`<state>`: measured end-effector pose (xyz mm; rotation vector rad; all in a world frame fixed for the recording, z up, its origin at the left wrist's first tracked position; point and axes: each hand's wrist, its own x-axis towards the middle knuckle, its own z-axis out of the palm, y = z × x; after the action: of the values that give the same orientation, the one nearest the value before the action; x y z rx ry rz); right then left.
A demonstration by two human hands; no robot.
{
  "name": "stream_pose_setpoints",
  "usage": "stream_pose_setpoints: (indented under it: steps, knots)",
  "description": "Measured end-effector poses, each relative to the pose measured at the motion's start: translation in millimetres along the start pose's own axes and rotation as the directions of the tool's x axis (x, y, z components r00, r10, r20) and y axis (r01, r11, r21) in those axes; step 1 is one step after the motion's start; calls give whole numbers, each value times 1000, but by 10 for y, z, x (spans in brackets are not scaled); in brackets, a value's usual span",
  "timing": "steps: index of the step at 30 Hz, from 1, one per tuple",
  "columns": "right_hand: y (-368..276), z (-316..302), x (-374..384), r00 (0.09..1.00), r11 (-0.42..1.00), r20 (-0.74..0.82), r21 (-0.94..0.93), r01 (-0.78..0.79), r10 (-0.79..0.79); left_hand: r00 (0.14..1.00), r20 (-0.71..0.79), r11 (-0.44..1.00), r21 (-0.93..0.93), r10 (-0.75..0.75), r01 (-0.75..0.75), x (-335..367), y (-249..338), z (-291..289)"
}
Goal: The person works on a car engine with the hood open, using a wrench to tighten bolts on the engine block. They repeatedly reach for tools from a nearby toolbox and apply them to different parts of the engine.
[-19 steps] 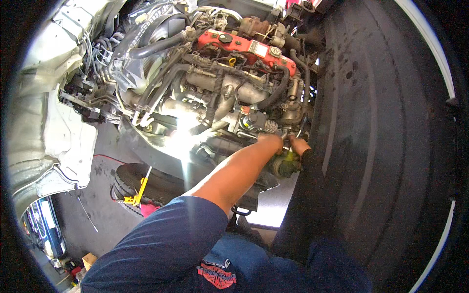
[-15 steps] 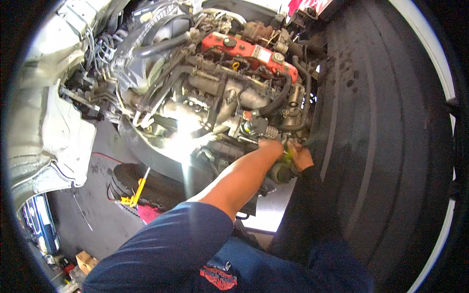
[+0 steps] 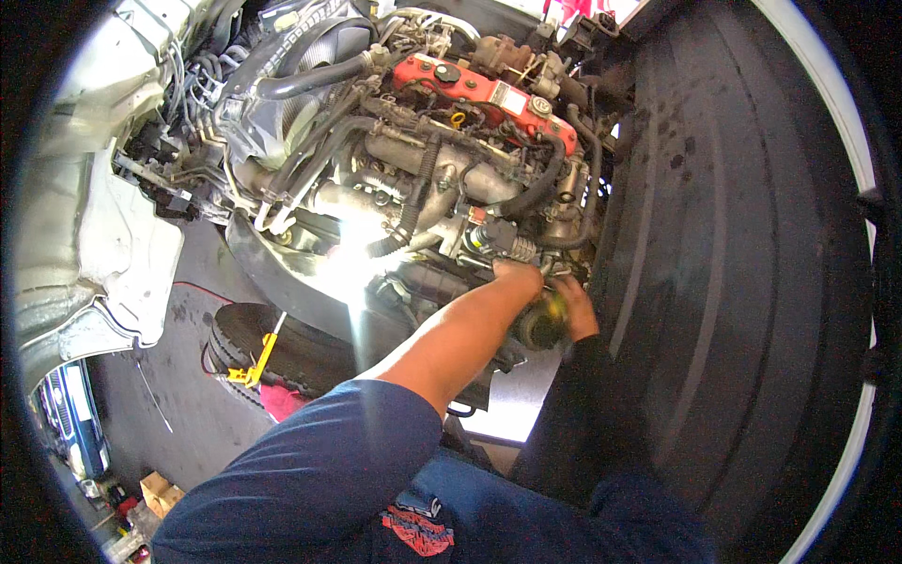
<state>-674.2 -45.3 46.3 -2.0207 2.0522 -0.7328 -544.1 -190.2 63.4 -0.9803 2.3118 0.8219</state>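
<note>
Gripping round part (image 3: 540,324) | left hand (image 3: 519,275) above, right hand (image 3: 575,305) clasps it | we judge it heavy, greasy; hold its body

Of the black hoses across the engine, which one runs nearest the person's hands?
The curved black hose at the engine's right end, below the red cover. It bends down toward the left hand and right hand; the other hoses sit farther up and left.

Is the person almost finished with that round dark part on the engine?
Can't tell how near. Done: both hands have reached into the engine. In hand: left hand and right hand grip the round dark part. Left: it sits against the engine, not lifted clear.
</note>
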Motion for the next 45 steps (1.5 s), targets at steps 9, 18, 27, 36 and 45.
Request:
stream_pose_setpoints:
  steps: [9,18,27,36,45]
  knots:
    - [619,324,314,807,935,486,-66,-349,336,907,-149,893,-171,394,-416,-614,-115,-464]
    - [-254,-5,76,898,885,23,160,-437,439,951,14,-177,-983,-309,-43,-513,-881,-140]
    - [405,187,459,771,873,442,-63,-483,458,966,-27,892,-392,-256,226,-157,-879,-330]
    - [339,38,569,562,779,649,-78,-622,514,850,360,-228,-929,-384,291,190,-1001,73]
    - [-274,-145,-26,983,982,-123,149,-114,132,911,72,495,-821,-406,286,48,-1026,108]
